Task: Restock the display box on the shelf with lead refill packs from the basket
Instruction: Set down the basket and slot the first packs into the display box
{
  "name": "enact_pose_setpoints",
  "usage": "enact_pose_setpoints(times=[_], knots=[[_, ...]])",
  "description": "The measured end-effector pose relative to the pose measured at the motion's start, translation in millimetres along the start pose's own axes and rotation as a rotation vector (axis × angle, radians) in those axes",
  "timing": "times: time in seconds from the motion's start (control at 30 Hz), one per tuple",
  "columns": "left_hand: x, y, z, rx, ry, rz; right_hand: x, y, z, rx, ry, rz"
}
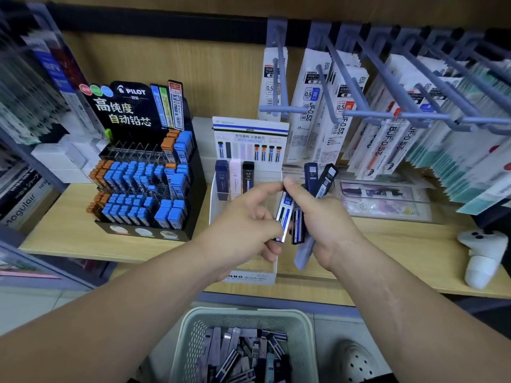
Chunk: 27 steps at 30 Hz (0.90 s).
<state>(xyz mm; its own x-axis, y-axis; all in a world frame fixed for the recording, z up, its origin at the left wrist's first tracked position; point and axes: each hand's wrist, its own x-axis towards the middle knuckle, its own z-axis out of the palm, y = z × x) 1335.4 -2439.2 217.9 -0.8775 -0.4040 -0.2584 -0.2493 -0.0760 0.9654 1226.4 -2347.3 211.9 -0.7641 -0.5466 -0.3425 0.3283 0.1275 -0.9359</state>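
Observation:
A white display box [214, 194] stands on the wooden shelf [69, 233] with three lead refill packs [235, 179] upright in its back row. Both hands hover over its front. My left hand [243, 228] pinches a blue-and-white 0.5 HB lead pack [284, 217] between thumb and fingers. My right hand [323, 222] grips a fanned bunch of several dark lead packs [320, 181], its thumb touching the top of the HB pack. Below, a pale green basket [193, 327] holds several more packs [240, 352].
A black Pilot lead display [143, 183] with blue and orange cases stands left of the box. Refill packets hang on blue pegs [387, 114] at the upper right. A clear tray [387, 200] and a white figure [481, 255] sit on the shelf's right side.

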Motion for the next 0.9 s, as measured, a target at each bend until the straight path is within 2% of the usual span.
enact_pose_setpoints(times=[0.2, 0.53, 0.63, 0.73, 0.9], knots=[[4, -3, -8, 0.123, 0.049, 0.059, -3, 0, 1, -0.123, -0.082, -0.015], [12, 1, -24, 0.064, 0.139, 0.190, -2, -1, -1, -0.004, -0.094, 0.030], [19, 11, -31, 0.062, 0.272, 0.281, 1, -3, -8, 0.047, -0.058, 0.062], [25, 20, -39, 0.192, 0.421, 0.413, 2, -4, -14, 0.057, -0.044, 0.070], [40, 16, -44, 0.411, 0.515, 0.546, 3, -2, -22, 0.009, -0.022, 0.056]])
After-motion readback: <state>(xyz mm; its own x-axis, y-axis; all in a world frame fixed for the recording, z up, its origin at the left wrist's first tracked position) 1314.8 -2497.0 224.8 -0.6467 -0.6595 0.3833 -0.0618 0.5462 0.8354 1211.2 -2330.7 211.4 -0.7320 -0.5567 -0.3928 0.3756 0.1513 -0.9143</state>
